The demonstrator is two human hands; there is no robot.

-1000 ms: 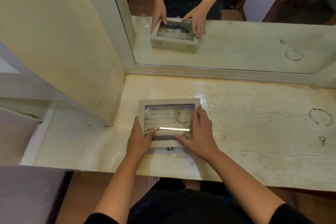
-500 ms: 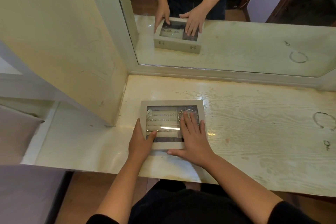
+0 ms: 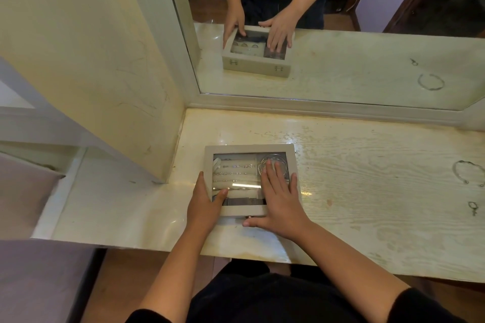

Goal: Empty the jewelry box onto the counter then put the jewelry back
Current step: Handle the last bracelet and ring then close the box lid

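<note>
The beige jewelry box (image 3: 249, 148) sits on the counter with its glass lid down. Silver bangles (image 3: 273, 158) and rows of small earrings (image 3: 236, 166) show through the glass. My left hand (image 3: 203, 204) holds the box's front left corner, fingers along the side and thumb on the lid. My right hand (image 3: 280, 202) lies flat on the right half of the lid with fingers spread, its thumb by the front clasp (image 3: 248, 216). A thin bracelet (image 3: 467, 172) and a small ring-like piece (image 3: 473, 206) lie on the counter at the far right.
A mirror (image 3: 341, 60) runs along the back of the pale wood-grain counter (image 3: 367, 178) and reflects the box and both hands. A cream side panel (image 3: 91, 60) stands left of the box. The counter's front edge is close to my body.
My right hand has slid from the box's right edge onto the glass lid and flattened there, thumb dropping to the front. My left hand has stayed at the front left corner.
</note>
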